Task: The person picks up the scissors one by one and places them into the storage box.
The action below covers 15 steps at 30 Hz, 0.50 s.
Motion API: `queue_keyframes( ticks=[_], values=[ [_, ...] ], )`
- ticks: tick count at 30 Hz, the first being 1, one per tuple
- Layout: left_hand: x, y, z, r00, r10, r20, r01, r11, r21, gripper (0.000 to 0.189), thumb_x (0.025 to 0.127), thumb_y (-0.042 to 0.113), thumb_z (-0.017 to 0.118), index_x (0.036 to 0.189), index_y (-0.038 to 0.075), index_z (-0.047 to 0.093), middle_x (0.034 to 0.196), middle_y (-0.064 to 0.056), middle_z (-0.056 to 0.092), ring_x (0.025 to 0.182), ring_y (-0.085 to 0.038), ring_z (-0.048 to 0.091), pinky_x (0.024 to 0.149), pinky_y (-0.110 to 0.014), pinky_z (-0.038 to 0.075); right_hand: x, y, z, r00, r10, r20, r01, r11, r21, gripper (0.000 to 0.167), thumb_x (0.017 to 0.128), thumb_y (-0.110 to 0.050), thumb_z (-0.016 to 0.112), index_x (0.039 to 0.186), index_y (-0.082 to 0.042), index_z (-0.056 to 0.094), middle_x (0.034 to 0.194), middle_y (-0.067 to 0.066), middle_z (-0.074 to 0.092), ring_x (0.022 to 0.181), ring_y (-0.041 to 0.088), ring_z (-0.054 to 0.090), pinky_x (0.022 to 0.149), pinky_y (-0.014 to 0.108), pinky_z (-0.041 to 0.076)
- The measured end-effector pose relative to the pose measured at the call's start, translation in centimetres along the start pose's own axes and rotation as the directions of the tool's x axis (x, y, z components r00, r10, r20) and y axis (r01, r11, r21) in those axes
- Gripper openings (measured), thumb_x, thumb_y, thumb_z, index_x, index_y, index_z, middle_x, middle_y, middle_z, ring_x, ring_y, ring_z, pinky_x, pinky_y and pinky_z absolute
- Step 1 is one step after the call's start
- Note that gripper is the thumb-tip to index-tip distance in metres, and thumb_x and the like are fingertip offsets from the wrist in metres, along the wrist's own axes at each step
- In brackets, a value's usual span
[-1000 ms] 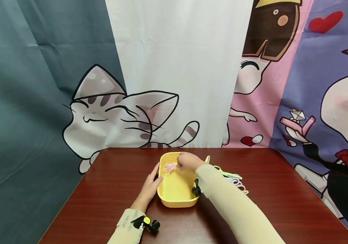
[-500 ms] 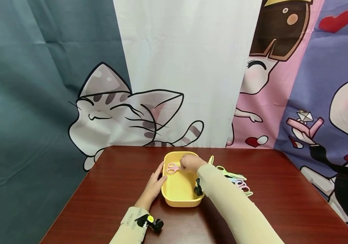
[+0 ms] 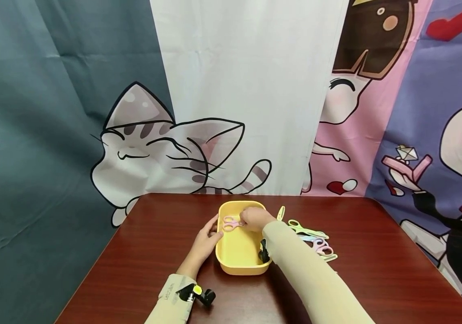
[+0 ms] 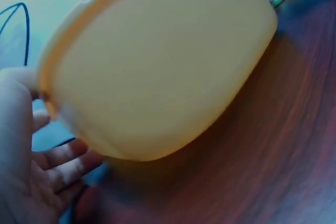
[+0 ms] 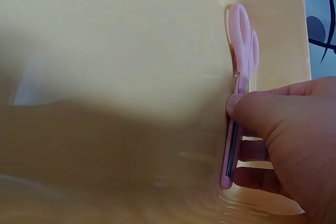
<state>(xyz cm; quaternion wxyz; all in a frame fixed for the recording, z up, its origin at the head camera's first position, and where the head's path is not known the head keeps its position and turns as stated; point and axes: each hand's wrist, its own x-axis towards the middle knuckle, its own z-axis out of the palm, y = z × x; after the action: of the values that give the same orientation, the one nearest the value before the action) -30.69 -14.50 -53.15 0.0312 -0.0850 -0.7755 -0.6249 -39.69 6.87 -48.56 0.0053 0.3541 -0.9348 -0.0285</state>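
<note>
A pair of pink scissors [image 5: 239,40] lies in the yellow plastic bin [image 3: 239,271], along one inner wall. My right hand [image 3: 253,219] reaches into the far end of the bin and pinches the scissors by their blade part, thumb on one side and fingers on the other. Their handle loops [image 3: 230,223] point left in the head view. My left hand [image 3: 205,242] holds the bin's left wall, thumb over the rim and fingers outside. In the left wrist view the bin's yellow side [image 4: 157,66] fills much of the picture, beside the left hand's fingers [image 4: 73,169].
Several pastel scissors lie in a loose pile right of the bin, among them green scissors [image 3: 307,230] and purple-handled scissors [image 3: 321,246]; my right forearm partly covers the pile. The dark red table [image 3: 133,270] ends at a cartoon-printed curtain [image 3: 235,90].
The head view has shifted slightly, so everything sits a little further right. My right hand stays on the pink scissors in the bin; the left hand's fingers have shifted slightly on the wall.
</note>
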Motion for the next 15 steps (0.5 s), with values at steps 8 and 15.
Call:
queue_keyframes(
  ticks=[8, 15],
  values=[
    [0.2, 1.3, -1.1, 0.957, -0.255, 0.142, 0.28, 0.94, -0.198, 0.061, 0.101, 0.013, 0.061, 0.157, 0.021, 0.037, 0.121, -0.022, 0.06, 0.088, -0.023, 0.069, 0.064, -0.038, 0.062, -0.1, 0.1, 0.1, 0.999, -0.001, -0.04, 0.003, 0.999, 0.045, 0.008, 0.094, -0.014, 0.071, 0.093, -0.02, 0.066, 0.083, -0.007, 0.056, 0.076, 0.009, 0.051, 0.073, 0.026, 0.049],
    [-0.1, 2.1, -1.2, 0.93, -0.333, 0.156, 0.366, 0.884, -0.29, 0.064, 0.099, 0.01, 0.063, 0.157, 0.019, 0.036, 0.116, -0.024, 0.064, 0.081, -0.023, 0.071, 0.058, -0.032, 0.059, -0.1, 0.2, 0.5, 0.997, -0.013, -0.077, 0.016, 0.999, 0.038, 0.008, 0.091, -0.015, 0.072, 0.089, -0.02, 0.066, 0.081, -0.007, 0.058, 0.074, 0.009, 0.052, 0.071, 0.027, 0.05]
  ],
)
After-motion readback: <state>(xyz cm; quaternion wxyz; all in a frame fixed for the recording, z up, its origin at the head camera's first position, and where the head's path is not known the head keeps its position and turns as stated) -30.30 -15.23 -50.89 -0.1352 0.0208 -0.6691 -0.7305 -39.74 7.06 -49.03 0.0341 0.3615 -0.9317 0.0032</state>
